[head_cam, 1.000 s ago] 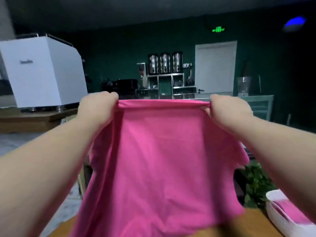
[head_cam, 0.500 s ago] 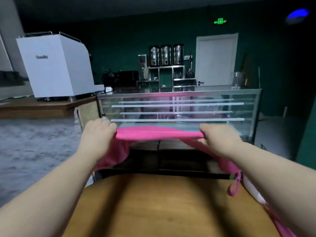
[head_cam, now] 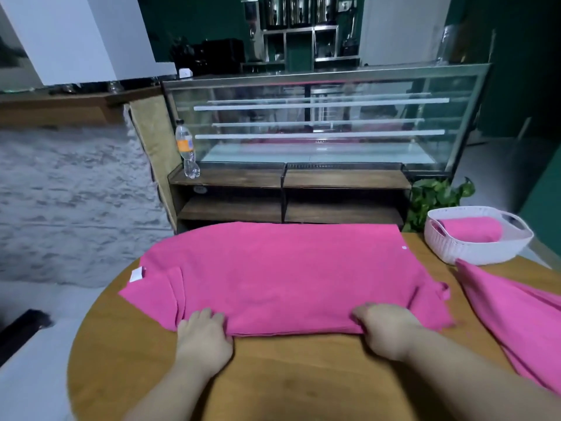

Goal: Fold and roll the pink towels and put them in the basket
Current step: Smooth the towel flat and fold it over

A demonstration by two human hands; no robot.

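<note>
- Pink towel (head_cam: pixel 282 275) lies spread flat on the round wooden table (head_cam: pixel 273 375), with a white tag (head_cam: pixel 137 274) at its left corner.
- Left hand (head_cam: pixel 203 338), knuckles up, pinches the towel's near edge.
- Right hand (head_cam: pixel 385 329) grips the same edge.
- Three towels in all: a loose towel (head_cam: pixel 516 314) lies at the right, and a rolled towel (head_cam: pixel 470 229) lies in the white basket (head_cam: pixel 473 253).

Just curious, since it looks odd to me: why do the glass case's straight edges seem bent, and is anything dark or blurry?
Head view: the wide-angle lens bows the long glass display case; the dark green back wall is dim, with little detail; the spread pink towel and round wooden table are evenly lit and fairly sharp.
</note>
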